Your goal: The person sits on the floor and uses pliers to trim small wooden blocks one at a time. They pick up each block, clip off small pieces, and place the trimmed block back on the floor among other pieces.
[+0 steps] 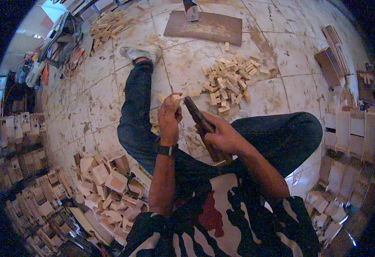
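My left hand [169, 122] is closed, pinching a small pale wooden block [177, 97] at its fingertips. My right hand [222, 133] is wrapped around a long, dark, bar-shaped tool [194, 112], perhaps a file or rasp. The tool slants from near my lap up toward the block, and its upper end is close beside it; whether they touch I cannot tell. Just beyond the tool, a heap of small cut wooden blocks [228, 81] lies on the tiled floor [95, 85].
A brown board [219, 26] strewn with shavings lies ahead, a dark-handled tool [191, 13] on it. More wood pieces [110, 26] are scattered far left. Larger offcuts [110, 182] pile up near left. Stacked wooden parts [346, 132] line the right; cables and tools [37, 70] clutter the left.
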Motion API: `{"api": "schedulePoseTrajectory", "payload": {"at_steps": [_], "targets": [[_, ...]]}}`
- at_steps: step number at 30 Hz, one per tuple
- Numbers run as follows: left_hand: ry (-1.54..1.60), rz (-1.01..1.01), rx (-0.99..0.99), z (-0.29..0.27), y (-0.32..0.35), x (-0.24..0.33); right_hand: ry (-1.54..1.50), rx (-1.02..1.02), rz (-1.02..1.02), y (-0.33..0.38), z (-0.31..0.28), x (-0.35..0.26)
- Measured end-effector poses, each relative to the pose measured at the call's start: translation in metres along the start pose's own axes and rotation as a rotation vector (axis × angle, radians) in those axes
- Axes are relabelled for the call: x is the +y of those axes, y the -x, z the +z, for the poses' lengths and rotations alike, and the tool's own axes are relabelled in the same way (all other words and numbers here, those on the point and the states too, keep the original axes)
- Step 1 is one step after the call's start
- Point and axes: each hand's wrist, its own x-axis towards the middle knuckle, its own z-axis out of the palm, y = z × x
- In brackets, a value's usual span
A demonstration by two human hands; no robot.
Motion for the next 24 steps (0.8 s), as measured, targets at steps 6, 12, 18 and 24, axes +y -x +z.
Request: {"api": "schedulePoseTrajectory", "payload": {"at_steps": [6,12,18,24], "targets": [[-0.032,0.043,-0.008,0.005,-0.008,-0.002,-0.043,0.027,-0.147,-0.007,-0.007,-0.002],[-0.129,0.136,-0.052,0.007,-0.009,-0.003,-0.059,0.087,0.013,-0.006,-0.004,-0.004],[-0.614,0.359,0.108,0.016,0.001,-0.004,0.458,0.220,-0.006,-0.013,0.004,0.005],[-0.804,0.538,0.237,0.019,-0.005,-0.024,1.313,0.581,-0.105,-0.033,0.023,0.044]]}}
